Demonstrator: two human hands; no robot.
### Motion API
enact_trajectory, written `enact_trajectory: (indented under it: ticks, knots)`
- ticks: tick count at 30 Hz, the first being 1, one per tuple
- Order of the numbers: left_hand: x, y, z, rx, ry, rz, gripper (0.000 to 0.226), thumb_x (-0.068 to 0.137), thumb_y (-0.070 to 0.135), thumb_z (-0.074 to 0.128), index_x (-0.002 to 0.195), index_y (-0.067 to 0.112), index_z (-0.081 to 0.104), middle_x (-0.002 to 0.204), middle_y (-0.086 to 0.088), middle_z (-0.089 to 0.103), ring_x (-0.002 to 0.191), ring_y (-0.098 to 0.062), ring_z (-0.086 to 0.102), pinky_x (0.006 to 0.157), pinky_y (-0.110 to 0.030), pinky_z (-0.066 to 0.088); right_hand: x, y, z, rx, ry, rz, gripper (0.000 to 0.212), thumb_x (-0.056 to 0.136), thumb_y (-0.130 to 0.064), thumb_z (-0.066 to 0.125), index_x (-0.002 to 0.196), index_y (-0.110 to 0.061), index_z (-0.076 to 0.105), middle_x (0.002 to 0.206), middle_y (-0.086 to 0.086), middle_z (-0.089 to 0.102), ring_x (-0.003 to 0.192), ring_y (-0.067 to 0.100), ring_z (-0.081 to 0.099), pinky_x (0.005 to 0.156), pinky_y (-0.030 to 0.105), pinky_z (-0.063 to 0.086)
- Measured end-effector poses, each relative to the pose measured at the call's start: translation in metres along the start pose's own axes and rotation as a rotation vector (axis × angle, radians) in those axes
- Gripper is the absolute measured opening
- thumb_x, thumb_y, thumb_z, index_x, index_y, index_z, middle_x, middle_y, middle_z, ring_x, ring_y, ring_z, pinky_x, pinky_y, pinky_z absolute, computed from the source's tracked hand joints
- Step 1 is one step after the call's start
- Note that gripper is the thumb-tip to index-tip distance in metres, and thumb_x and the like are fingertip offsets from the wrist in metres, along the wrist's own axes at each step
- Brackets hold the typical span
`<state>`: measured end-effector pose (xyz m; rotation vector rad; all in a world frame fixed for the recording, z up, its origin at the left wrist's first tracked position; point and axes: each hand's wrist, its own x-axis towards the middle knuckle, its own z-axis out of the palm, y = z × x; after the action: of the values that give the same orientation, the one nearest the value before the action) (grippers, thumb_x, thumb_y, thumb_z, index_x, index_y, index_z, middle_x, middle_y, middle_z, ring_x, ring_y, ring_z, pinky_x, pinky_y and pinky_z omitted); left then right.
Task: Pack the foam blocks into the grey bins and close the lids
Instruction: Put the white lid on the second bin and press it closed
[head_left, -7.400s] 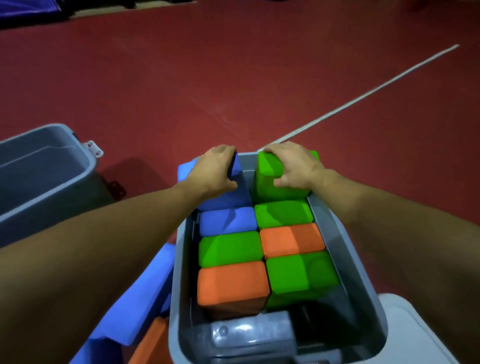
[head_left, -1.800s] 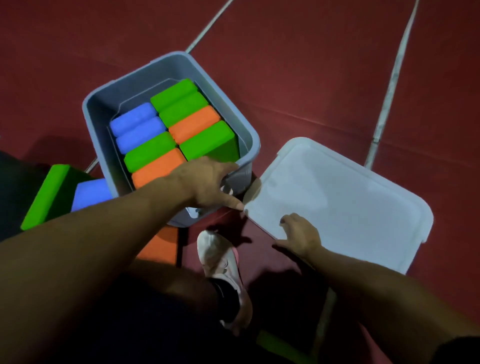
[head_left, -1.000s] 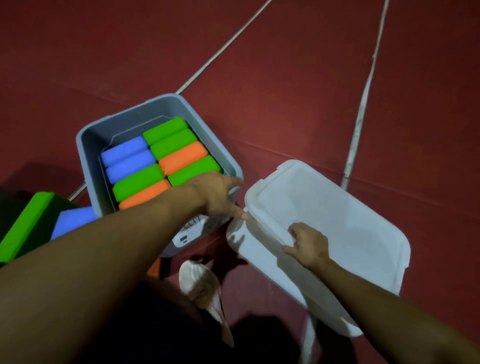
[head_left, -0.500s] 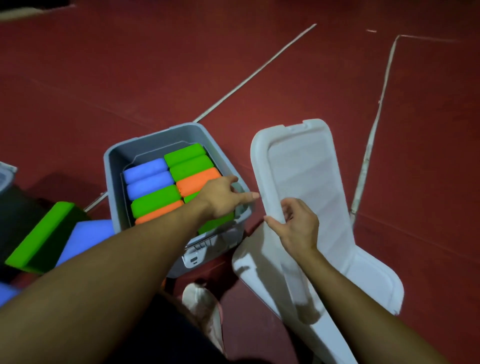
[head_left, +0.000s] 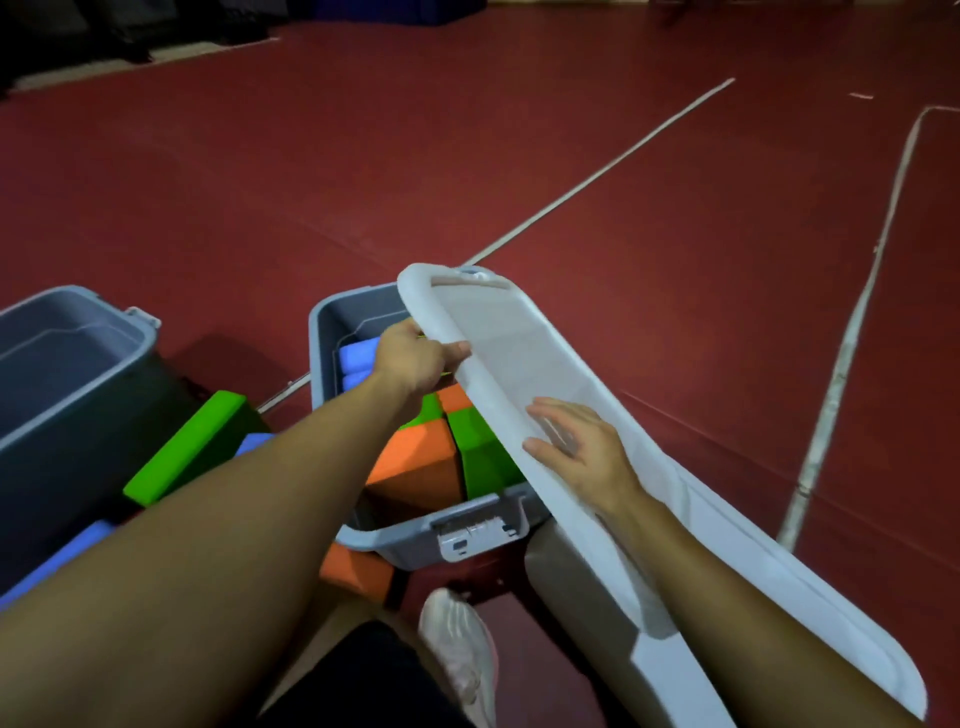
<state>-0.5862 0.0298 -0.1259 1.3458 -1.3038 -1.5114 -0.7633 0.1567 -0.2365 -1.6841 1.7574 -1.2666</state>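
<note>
A grey bin (head_left: 332, 332) stands on the floor, filled with blue, green and orange foam blocks (head_left: 415, 462). A white lid (head_left: 509, 338) is held tilted on edge over the bin's right side. My left hand (head_left: 415, 358) grips the lid's left rim near its far end, thumb on top. My right hand (head_left: 582, 447) holds the same rim nearer to me, fingers spread on the lid's inner face. The lid hides the bin's right wall and part of the blocks.
A second grey bin (head_left: 67, 364) stands open at the left. Loose blocks lie between the bins: a green one (head_left: 192, 447), blue ones (head_left: 57, 561) and an orange one (head_left: 358, 571). My white shoe (head_left: 462, 649) is below the bin's latch (head_left: 478, 525). Red floor with white lines all around.
The lid has been lifted off the floor and swung left over the bin. My left hand moved from the bin's edge onto the lid's rim.
</note>
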Motion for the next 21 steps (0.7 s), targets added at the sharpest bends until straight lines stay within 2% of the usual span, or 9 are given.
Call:
enact_trajectory:
  ticks: [2,5,6,8,10,13,15,18,21]
  knots:
    - [0.011,-0.002,-0.02,-0.022,0.04,-0.022,0.024,0.083,-0.006,0.07,0.102,0.007,0.066,0.091,-0.008,0.073,0.069,-0.02,0.07,0.055,-0.027,0.057,-0.006,0.012,-0.003,0.001,-0.051,0.043,0.06,0.08,-0.065,0.061,0.126,-0.027,0.066,0.136,-0.009,0.058,0.129,0.003,0.048,0.109,0.029,0.039]
    - [0.022,-0.008,-0.044,-0.043,0.105,-0.01,0.029,0.082,-0.005,0.071,0.108,0.004,0.065,0.098,-0.012,0.073,0.076,-0.025,0.072,0.058,-0.03,0.058,-0.014,0.024,-0.008,-0.038,-0.175,0.105,0.074,0.075,-0.08,0.054,0.136,-0.039,0.055,0.15,-0.015,0.043,0.142,0.003,0.032,0.11,0.013,0.03]
    - [0.024,-0.009,-0.05,-0.047,0.124,-0.002,0.029,0.082,-0.005,0.072,0.109,0.003,0.064,0.099,-0.012,0.073,0.079,-0.027,0.072,0.06,-0.031,0.059,-0.014,0.026,-0.007,-0.065,-0.228,0.114,0.076,0.074,-0.084,0.05,0.139,-0.045,0.048,0.153,-0.018,0.036,0.145,0.003,0.024,0.113,0.017,0.026]
    - [0.028,-0.012,-0.059,-0.059,0.161,0.011,0.03,0.081,-0.005,0.073,0.109,0.003,0.064,0.1,-0.013,0.073,0.083,-0.03,0.072,0.066,-0.036,0.06,-0.009,0.028,-0.003,-0.15,-0.317,0.111,0.073,0.076,-0.086,0.044,0.142,-0.055,0.034,0.158,-0.021,0.023,0.148,0.002,0.01,0.121,0.043,0.017]
    - [0.034,-0.016,-0.07,-0.057,0.221,0.016,0.029,0.079,-0.003,0.075,0.105,0.004,0.065,0.099,-0.015,0.073,0.084,-0.031,0.072,0.071,-0.04,0.061,-0.001,0.022,0.004,-0.245,-0.391,0.102,0.074,0.076,-0.089,0.036,0.143,-0.059,0.023,0.16,-0.022,0.013,0.149,0.002,0.004,0.12,0.052,0.007]
    - [0.04,-0.019,-0.09,0.023,0.438,0.015,0.029,0.074,0.006,0.081,0.092,0.013,0.06,0.101,-0.008,0.07,0.09,-0.029,0.069,0.082,-0.042,0.058,0.017,0.003,0.013,-0.382,-0.483,0.034,0.083,0.071,-0.093,0.029,0.146,-0.056,0.023,0.16,-0.023,0.011,0.148,0.002,0.005,0.116,0.044,0.009]
    - [0.037,-0.02,-0.106,0.144,0.574,-0.022,0.042,0.075,0.01,0.078,0.109,0.021,0.056,0.109,-0.007,0.065,0.097,-0.028,0.065,0.086,-0.037,0.055,0.03,-0.007,0.023,-0.349,-0.52,0.014,0.09,0.066,-0.095,0.032,0.145,-0.051,0.035,0.16,-0.021,0.018,0.147,0.001,0.011,0.116,0.036,0.011]
    - [0.025,-0.026,-0.125,0.032,0.362,-0.221,0.073,0.087,0.0,0.068,0.148,0.018,0.034,0.128,-0.013,0.055,0.092,-0.028,0.059,0.063,-0.036,0.06,0.039,-0.013,0.05,-0.343,-0.64,0.019,0.09,0.065,-0.088,0.046,0.143,-0.043,0.044,0.16,-0.014,0.024,0.148,0.006,0.016,0.121,0.034,0.012]
    - [0.017,-0.045,-0.148,0.436,0.101,-0.387,0.075,0.084,0.013,0.077,0.149,0.016,0.038,0.142,-0.01,0.05,0.118,-0.031,0.052,0.09,-0.045,0.052,0.038,-0.013,0.083,-0.525,-0.74,-0.05,0.08,0.082,-0.071,0.056,0.151,-0.04,0.03,0.164,-0.008,0.01,0.15,0.012,0.004,0.12,0.037,0.004]
